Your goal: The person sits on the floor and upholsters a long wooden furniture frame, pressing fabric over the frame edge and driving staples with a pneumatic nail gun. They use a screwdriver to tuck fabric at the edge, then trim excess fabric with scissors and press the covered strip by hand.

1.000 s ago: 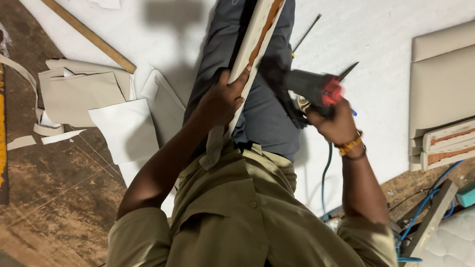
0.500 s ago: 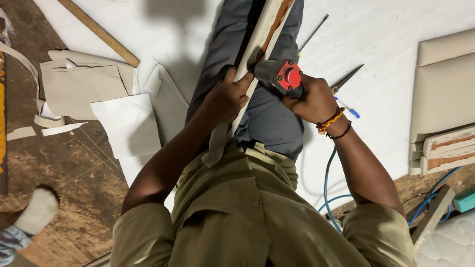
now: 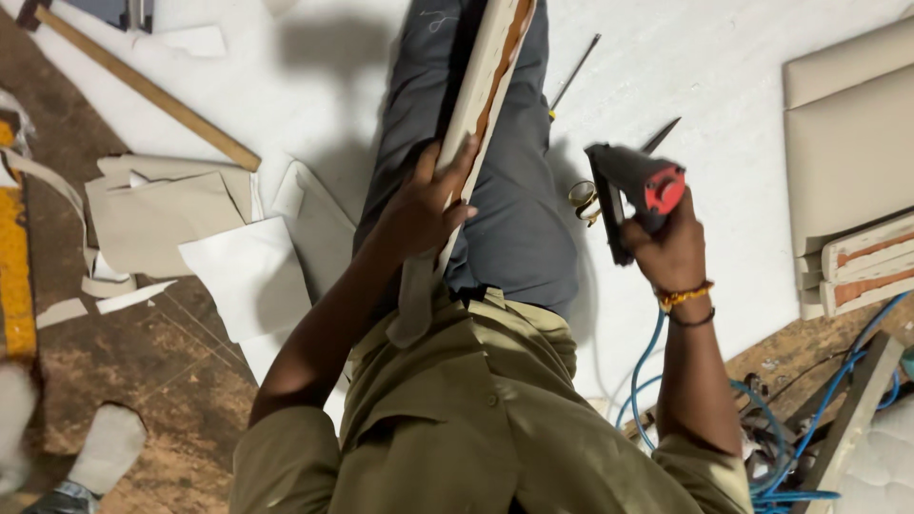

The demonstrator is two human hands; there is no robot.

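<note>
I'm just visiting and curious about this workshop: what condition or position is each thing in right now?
Left hand: gripping the padded panel.
Padded panel: on edge along the person's leg, cream covering, brown wood showing.
Right hand: holding the staple gun.
Staple gun: raised, off the panel.
Blue hose: looped loosely over the floor.
Finished panels: stacked at right.
Fabric offcuts: scattered flat.
Wooden stick: lying flat.
</note>
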